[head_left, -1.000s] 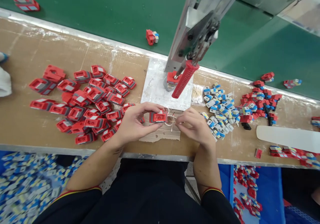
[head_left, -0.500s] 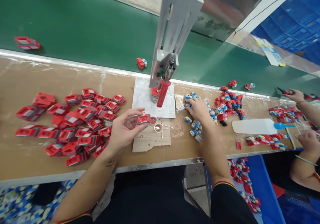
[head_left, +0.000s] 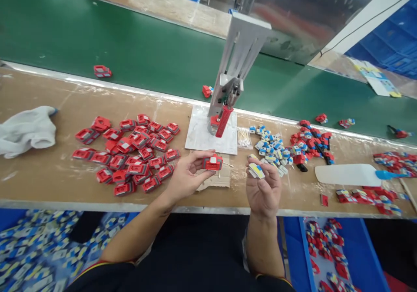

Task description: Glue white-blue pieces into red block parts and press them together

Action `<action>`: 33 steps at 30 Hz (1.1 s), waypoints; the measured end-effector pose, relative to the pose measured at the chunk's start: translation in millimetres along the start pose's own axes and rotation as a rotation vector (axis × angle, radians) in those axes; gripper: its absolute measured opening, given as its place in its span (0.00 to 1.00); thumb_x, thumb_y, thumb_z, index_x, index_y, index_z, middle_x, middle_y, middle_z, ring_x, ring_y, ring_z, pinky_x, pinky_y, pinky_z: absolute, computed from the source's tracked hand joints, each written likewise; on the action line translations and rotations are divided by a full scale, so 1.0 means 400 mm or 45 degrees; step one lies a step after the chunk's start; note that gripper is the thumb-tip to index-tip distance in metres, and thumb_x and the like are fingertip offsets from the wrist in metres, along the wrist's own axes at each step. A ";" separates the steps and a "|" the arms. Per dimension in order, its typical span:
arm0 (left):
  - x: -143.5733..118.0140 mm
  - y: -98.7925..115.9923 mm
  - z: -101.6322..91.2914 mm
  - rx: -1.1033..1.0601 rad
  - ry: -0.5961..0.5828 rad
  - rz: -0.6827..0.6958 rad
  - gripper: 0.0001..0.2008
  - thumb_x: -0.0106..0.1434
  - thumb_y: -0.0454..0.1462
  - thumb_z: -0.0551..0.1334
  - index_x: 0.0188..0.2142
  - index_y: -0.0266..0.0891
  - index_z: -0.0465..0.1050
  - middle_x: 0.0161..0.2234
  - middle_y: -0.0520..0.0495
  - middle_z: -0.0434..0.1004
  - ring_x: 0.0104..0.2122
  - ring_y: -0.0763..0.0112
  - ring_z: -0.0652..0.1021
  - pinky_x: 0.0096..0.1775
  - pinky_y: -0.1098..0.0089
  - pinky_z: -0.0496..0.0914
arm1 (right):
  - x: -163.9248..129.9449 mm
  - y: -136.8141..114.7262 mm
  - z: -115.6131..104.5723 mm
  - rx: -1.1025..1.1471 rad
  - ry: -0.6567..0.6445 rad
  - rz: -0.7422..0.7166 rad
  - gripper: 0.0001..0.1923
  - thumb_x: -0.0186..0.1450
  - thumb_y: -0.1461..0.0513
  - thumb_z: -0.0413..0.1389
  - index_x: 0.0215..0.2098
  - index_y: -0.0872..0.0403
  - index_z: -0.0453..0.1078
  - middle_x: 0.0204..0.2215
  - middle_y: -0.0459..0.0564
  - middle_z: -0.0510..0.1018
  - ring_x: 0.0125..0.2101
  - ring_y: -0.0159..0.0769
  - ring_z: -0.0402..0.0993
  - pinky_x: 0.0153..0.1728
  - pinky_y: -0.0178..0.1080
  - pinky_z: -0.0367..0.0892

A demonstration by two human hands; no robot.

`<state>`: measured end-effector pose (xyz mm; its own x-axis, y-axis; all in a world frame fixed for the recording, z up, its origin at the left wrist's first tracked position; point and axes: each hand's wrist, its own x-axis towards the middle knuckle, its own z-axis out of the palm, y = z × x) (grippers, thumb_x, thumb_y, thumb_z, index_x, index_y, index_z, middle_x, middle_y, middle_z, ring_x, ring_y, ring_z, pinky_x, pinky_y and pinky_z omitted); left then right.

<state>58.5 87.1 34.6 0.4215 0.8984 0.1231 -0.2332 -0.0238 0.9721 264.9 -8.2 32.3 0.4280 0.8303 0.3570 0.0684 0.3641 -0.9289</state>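
Observation:
My left hand (head_left: 187, 175) pinches a red and grey plastic housing (head_left: 212, 162), its recessed side turned toward me, over a piece of cardboard (head_left: 211, 184). My right hand (head_left: 264, 192) is closed on a small white, blue and yellow plastic part (head_left: 256, 171), held up above the table. Left of my left hand lies a loose pile of like red and grey housings (head_left: 127, 146). Beyond my right hand is a heap of white, blue and yellow parts (head_left: 273, 149). The two held pieces are apart from each other.
A hand press with a red handle (head_left: 224, 122) stands on a metal plate (head_left: 195, 140). Cotton swabs (head_left: 243, 136), red assemblies (head_left: 309, 142) and a white bottle (head_left: 347, 175) lie rightward. A white cloth (head_left: 29, 131) is far left. Behind runs a green belt (head_left: 146, 62); blue bins (head_left: 361, 240) sit below.
My right hand has come back from the white-blue heap toward me with one part in its fingers. My left hand still holds the red housing. The view has shifted left.

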 end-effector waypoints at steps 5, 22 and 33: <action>-0.065 0.009 0.056 -0.034 0.037 0.048 0.17 0.64 0.43 0.76 0.49 0.40 0.79 0.44 0.41 0.89 0.42 0.60 0.90 0.46 0.65 0.86 | -0.018 -0.002 0.021 0.118 -0.162 0.092 0.17 0.69 0.47 0.64 0.48 0.42 0.65 0.49 0.53 0.81 0.44 0.44 0.85 0.38 0.45 0.85; -0.111 -0.016 0.097 0.160 0.247 0.135 0.16 0.66 0.34 0.71 0.54 0.41 0.82 0.51 0.41 0.88 0.47 0.61 0.89 0.50 0.69 0.85 | -0.074 -0.038 0.089 -0.250 -0.042 -0.237 0.19 0.66 0.66 0.70 0.53 0.44 0.78 0.47 0.53 0.85 0.50 0.44 0.86 0.51 0.46 0.84; -0.065 0.053 0.001 0.076 -0.416 -0.332 0.19 0.64 0.38 0.69 0.54 0.36 0.82 0.45 0.42 0.89 0.40 0.60 0.88 0.43 0.68 0.83 | 0.033 -0.106 0.025 -0.650 -0.969 -0.580 0.25 0.74 0.71 0.58 0.66 0.46 0.72 0.54 0.55 0.87 0.58 0.42 0.84 0.58 0.46 0.83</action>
<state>42.8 63.0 52.2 0.7177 0.6916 -0.0812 -0.0348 0.1521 0.9878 258.8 -8.6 77.5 -0.4082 0.7704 0.4898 0.5332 0.6367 -0.5570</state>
